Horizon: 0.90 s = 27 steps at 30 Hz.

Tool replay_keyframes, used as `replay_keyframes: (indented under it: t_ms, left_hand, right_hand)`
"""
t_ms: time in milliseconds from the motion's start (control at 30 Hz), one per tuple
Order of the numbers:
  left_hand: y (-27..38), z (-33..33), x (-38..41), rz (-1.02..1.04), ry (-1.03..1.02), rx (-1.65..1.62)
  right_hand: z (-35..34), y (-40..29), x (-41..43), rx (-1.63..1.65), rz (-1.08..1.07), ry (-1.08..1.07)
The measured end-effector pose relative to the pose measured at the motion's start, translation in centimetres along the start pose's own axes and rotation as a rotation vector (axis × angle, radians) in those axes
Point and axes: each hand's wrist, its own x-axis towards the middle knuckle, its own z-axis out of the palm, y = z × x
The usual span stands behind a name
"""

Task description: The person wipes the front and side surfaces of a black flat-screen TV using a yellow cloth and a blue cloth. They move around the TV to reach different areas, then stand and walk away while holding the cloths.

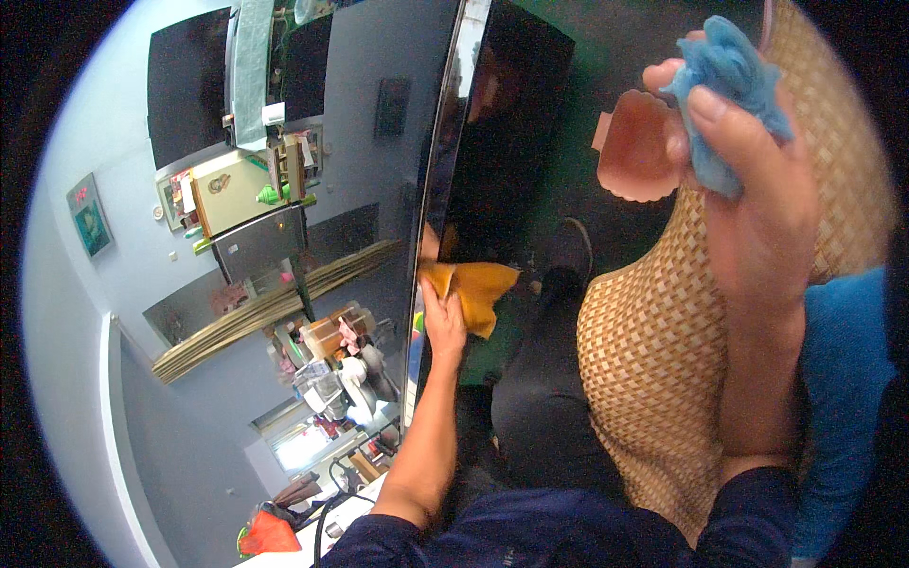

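Observation:
My left hand (444, 323) presses an orange cloth (486, 287) near the black edge (433, 177) of a tall glossy panel. Part of this cloth hangs loose past my fingers. Raised at the upper right, my right hand (760, 170) grips a crumpled, soft blue wad (731, 78), perhaps a cloth or cleaning putty. Beside its fingertips is a pink dish (634, 145) with a scalloped rim and a small tab. Whether those fingers also hold the dish, I cannot tell.
The glossy panel (376, 163) reflects the room. A woven, checked mat or cover (653, 334) curves along my right side, with blue fabric (845, 412) beyond it. Bamboo-like poles (234, 326) and cluttered household items (341, 376) appear at left. An orange-red bag (270, 531) lies lower left.

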Motion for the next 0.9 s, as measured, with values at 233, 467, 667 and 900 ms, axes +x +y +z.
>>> replay_keyframes:
  t_ms: [233, 467, 667, 900]
  left_hand:
    - [5.7, 2.4, 3.4, 0.035, -0.063, -0.179]
    - [3.3, 1.3, 3.1, 0.118, -0.041, 0.064]
    - [0.5, -0.6, 0.9, 0.158, -0.042, 0.143]
    - [6.2, 0.9, 3.7, 0.061, -0.092, 0.242]
  right_hand:
    - [-0.3, -0.4, -0.1, 0.013, -0.01, 0.013]
    - [0.7, -0.6, -0.4, 0.038, 0.004, 0.061]
    - [0.3, -0.4, -0.1, 0.072, -0.025, 0.027]
    - [-0.1, -0.6, -0.1, 0.037, -0.02, 0.02]
